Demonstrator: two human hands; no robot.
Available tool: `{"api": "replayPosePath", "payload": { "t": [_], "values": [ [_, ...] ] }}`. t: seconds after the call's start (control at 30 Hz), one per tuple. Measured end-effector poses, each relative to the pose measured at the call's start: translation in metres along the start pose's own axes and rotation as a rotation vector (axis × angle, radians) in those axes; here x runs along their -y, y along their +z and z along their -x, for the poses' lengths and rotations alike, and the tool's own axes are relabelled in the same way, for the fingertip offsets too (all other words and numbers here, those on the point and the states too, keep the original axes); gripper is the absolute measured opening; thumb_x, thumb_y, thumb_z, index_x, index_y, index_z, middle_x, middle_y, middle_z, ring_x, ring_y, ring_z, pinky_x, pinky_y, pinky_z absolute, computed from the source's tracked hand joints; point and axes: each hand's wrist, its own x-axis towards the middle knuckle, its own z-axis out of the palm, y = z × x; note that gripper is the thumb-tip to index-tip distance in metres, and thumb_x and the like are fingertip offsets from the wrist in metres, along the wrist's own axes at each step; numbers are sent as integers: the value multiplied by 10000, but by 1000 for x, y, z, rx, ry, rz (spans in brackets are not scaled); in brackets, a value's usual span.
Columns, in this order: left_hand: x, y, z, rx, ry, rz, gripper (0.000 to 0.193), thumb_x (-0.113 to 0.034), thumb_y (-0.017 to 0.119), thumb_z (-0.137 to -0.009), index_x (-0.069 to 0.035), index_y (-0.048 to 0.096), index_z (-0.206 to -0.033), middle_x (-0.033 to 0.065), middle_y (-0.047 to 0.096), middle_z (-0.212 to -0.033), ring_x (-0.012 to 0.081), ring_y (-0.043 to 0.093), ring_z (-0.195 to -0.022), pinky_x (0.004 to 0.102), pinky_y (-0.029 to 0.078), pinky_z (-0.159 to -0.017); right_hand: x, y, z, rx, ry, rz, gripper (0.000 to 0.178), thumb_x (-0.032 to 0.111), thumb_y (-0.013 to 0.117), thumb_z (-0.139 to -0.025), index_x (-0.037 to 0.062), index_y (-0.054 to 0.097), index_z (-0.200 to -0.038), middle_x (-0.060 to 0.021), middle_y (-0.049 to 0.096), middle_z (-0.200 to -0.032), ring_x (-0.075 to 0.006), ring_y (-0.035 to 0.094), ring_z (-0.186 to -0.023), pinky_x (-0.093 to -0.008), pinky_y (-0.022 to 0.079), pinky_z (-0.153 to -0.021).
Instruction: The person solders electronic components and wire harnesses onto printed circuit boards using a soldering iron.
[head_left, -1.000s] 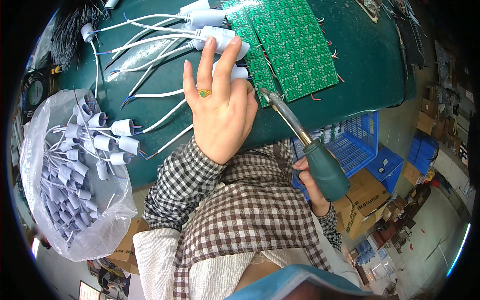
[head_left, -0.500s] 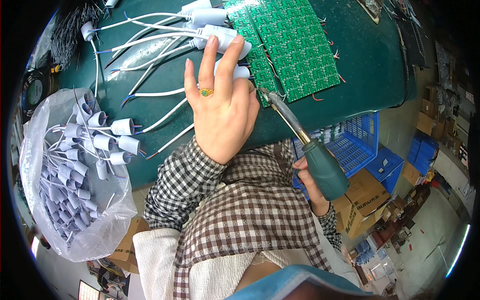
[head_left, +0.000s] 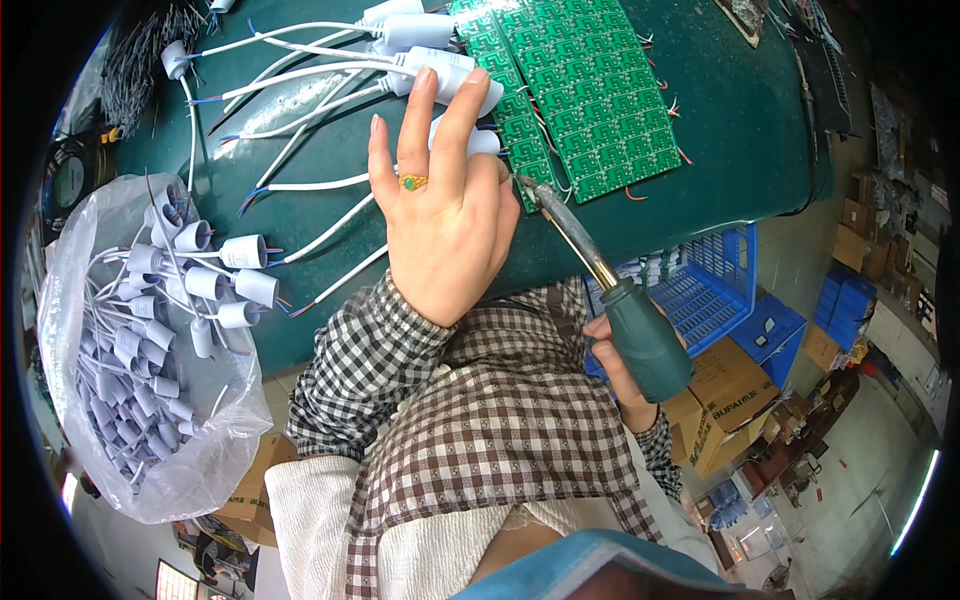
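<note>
My right hand, partly hidden behind the tool, grips the green handle of a soldering iron. The iron's tip meets the lower corner of a narrow strip of green circuit boards. Right beside that tip, the thumb and index finger of my left hand come together; what they pinch is hidden. Its other fingers stretch out over white cylindrical housings with white cables. One housing lies by the index finger, its thin wires pointing toward the strip. A wider circuit board panel lies alongside.
At left, a clear plastic bag holds many more white housings with cables. A bundle of dark wires lies at the far left of the green table surface. Below the table's right side are a blue crate and cardboard boxes.
The soldering iron's handle and my right hand have shifted very slightly. My left hand stays in place, and the boards and housings look unmoved.
</note>
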Motion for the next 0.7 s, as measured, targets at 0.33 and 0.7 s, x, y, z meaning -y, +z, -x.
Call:
{"api": "replayPosePath", "payload": {
  "t": [0.33,0.7],
  "values": [
    [1,4,0,-45,14,3,137,-111,710,-750,-43,635,-843,87,428,-1545,398,332,-1483,641,212,-1158,8,4,-3,-69,99,-325,671,178,878,-783,-87,570,-1316,-162,752,-1021,-193,747,-881,-317,603,-808],
    [1,3,0,-44,11,2,122,-105,704,-758,-46,633,-839,84,437,-1539,381,345,-1480,608,230,-1150,6,5,-1,-65,101,-318,683,162,878,-783,-95,550,-1324,-180,748,-1053,-206,752,-891,-321,604,-820]
  ]
}}
